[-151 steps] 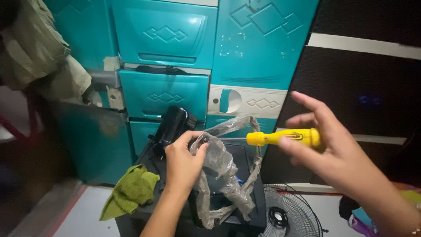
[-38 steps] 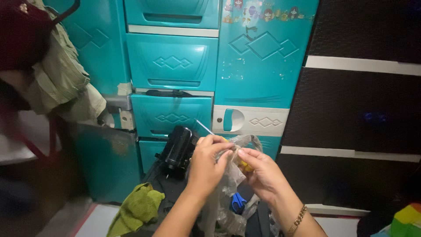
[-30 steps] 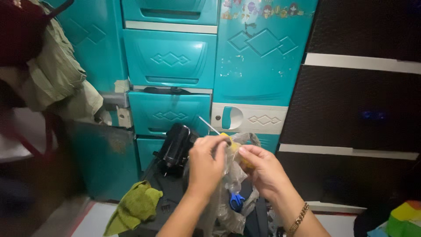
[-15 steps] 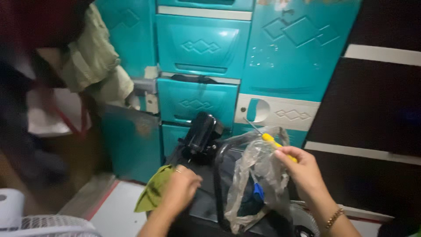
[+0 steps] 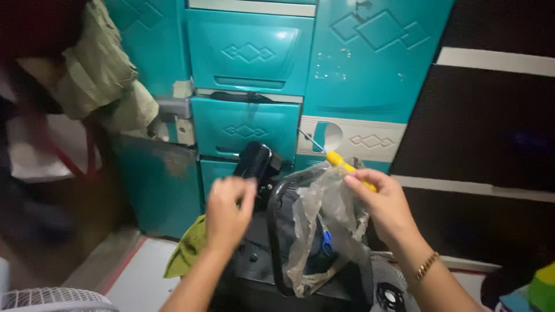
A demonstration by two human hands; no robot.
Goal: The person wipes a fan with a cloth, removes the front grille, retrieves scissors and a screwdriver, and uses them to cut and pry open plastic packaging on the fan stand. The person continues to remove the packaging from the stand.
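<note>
— What have your fingers got?

— My right hand (image 5: pixel 386 203) is closed on the yellow screwdriver (image 5: pixel 347 168), shaft tipped up-left, with the clear plastic bag (image 5: pixel 324 231) pinched in the same grip. My left hand (image 5: pixel 227 211) is loosely curled above the green cloth (image 5: pixel 186 253), holding nothing.

— How far along?

— I'd judge the screwdriver is out of the bag; the blue-handled thing (image 5: pixel 326 241) is inside.

— Room to move?

— Tight: teal cabinet (image 5: pixel 370 69) just ahead, black motor (image 5: pixel 254 163) between my hands, fan grille (image 5: pixel 388 289) below.
</note>
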